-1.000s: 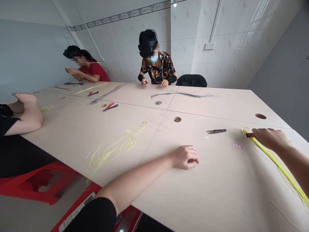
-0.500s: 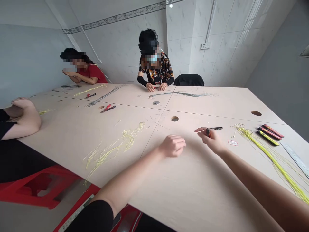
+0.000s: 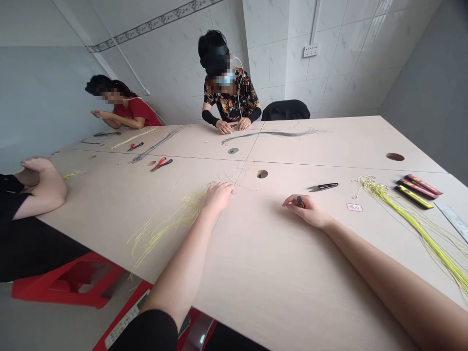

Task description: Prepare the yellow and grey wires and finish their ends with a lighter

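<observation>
My left hand (image 3: 218, 195) reaches forward onto the far end of a loose spread of pale yellow cords (image 3: 171, 222) on the light wooden table (image 3: 278, 273); its fingers curl down on the strands. My right hand (image 3: 306, 208) rests on the table to the right, fingers closed round a small dark lighter (image 3: 300, 200) with a red tip. Black thread snips (image 3: 322, 186) lie just beyond that hand.
A bright yellow cord bundle (image 3: 413, 222), three flat red and yellow packets (image 3: 419, 189), a ruler (image 3: 453, 219) and a small label (image 3: 354, 207) lie at the right. Two people sit across the table; another person's arm (image 3: 40, 187) rests at the left. Red stools (image 3: 69, 285) stand below.
My right hand left the yellow bundle at the right, came to the middle with the small lighter and settled on the table. My left hand moved forward and left onto the pale cords.
</observation>
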### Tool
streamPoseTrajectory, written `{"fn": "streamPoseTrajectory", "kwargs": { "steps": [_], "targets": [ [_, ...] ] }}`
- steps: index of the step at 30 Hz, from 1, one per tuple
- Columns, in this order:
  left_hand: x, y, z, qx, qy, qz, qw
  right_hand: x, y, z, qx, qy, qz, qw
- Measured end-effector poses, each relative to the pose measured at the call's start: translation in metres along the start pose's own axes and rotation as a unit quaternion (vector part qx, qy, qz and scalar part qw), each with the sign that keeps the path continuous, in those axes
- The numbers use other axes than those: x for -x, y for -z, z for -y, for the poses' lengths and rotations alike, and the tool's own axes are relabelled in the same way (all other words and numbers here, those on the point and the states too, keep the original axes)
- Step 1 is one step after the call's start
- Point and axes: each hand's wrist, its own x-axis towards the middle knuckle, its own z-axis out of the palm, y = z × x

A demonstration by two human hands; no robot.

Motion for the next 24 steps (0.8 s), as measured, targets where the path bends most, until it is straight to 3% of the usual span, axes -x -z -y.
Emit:
{"fn": "streamPoseTrajectory", "kwargs": {
  "steps": [11,18,21,24],
  "targets": [
    [-0.002,-0.008,-0.007,0.004,-0.025,-0.002,1.0,0.002,-0.001,0.003,0.064,0.027,0.034,0.997],
    [0.001,-0.007,-0.031,0.079,-0.084,-0.068,0.991,0.003,-0.002,0.003,0.071,0.03,0.031,0.997],
    [0.01,0.008,-0.051,0.249,-0.135,-0.138,0.949,0.001,-0.001,-0.001,0.073,0.034,0.029,0.996],
    [0.035,0.031,-0.08,0.496,-0.176,-0.165,0.834,-0.002,0.0,-0.005,0.064,0.04,0.015,0.997]
  ]
}}
